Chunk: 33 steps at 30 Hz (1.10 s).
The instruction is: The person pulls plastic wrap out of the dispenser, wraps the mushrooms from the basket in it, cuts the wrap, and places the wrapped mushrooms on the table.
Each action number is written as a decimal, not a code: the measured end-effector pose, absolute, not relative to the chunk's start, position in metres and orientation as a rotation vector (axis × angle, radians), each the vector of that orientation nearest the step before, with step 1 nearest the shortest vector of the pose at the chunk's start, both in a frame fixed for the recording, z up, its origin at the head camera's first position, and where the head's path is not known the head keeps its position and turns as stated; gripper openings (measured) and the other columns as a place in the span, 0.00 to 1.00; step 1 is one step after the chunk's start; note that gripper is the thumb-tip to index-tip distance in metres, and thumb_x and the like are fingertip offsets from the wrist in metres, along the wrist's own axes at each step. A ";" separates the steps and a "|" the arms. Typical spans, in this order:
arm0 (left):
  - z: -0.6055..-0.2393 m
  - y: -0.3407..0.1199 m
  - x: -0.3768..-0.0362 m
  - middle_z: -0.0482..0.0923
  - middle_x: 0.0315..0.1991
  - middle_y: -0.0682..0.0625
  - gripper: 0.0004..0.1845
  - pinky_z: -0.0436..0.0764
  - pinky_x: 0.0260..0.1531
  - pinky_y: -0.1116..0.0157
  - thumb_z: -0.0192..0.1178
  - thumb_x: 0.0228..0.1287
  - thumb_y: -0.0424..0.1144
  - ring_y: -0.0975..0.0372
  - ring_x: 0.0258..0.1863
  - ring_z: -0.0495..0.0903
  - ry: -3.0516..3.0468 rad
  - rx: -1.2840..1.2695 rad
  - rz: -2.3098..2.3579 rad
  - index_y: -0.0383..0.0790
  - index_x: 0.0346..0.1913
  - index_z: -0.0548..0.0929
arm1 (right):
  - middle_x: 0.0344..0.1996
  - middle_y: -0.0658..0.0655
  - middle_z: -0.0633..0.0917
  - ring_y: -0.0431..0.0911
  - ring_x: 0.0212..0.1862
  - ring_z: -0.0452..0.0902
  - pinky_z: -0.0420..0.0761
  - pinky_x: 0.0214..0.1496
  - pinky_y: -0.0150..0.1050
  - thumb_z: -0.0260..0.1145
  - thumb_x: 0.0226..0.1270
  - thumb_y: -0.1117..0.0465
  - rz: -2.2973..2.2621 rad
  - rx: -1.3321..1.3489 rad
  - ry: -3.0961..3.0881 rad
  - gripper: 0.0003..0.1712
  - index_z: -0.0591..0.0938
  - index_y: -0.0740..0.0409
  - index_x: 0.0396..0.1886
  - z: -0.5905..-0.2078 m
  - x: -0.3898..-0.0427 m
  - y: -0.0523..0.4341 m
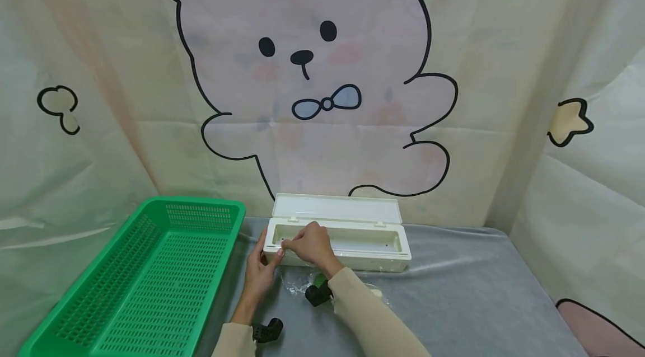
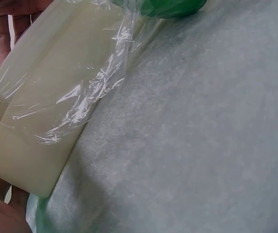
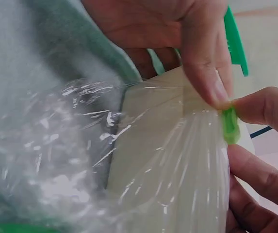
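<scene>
Nearest me are the two beige sleeves [image 1: 373, 312], and a black wrist mount [image 1: 267, 330] sits on each forearm. Just past them a loose sheet of clear cling film [image 1: 297, 281] lies crumpled on the grey cloth, with a rounded green object [image 2: 170, 6] among its folds; I can't tell what that is. A small pale item [image 1: 375, 292] shows beside the right sleeve, too little of it for me to name.

My left grip [image 1: 258, 278] is closed around the left end of a long cream cling-film dispenser box [image 1: 347, 263], thumb toward the upper front edge, fingers around the end. My right grip [image 1: 313, 245] pinches a light-green slider [image 3: 231, 125] at the box's upper front edge, near that left end. The left thumb tip is right by the slider; whether it touches, I can't tell. Film is drawn in creases over the box's front wall.

The box rests on the cloth-covered table [image 1: 453, 290], its hinged lid [image 1: 337, 208] tipped up at the back and its long trough exposed. To its left I have a slotted green plastic basket [image 1: 171, 278]. Behind everything hangs a pale curtain [image 1: 473, 66] printed with a bear [image 1: 312, 144] in a blue bow tie.
</scene>
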<state>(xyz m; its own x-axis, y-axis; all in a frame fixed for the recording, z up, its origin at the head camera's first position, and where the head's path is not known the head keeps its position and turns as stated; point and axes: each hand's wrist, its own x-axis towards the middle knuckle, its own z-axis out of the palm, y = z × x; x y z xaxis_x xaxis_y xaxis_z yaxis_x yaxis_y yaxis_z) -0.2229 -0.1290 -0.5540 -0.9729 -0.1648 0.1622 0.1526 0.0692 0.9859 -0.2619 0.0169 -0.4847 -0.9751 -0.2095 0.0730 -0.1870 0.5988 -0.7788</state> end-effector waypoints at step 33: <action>-0.557 -0.127 -0.223 0.59 0.76 0.37 0.39 0.67 0.66 0.46 0.64 0.70 0.30 0.46 0.71 0.64 -2.114 0.039 -1.942 0.32 0.78 0.58 | 0.34 0.53 0.89 0.42 0.37 0.84 0.83 0.40 0.33 0.75 0.64 0.61 -1.214 -1.011 2.882 0.07 0.91 0.61 0.39 -0.498 -0.258 0.059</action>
<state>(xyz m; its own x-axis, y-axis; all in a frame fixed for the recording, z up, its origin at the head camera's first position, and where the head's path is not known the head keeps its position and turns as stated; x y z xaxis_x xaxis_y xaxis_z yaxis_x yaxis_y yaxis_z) -0.2232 -0.1273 -0.5569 -0.9632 -0.2006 0.1787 0.1610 0.1012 0.9817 -0.2578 0.0592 -0.4978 -0.8013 -0.4831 0.3529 -0.5900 0.5402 -0.6001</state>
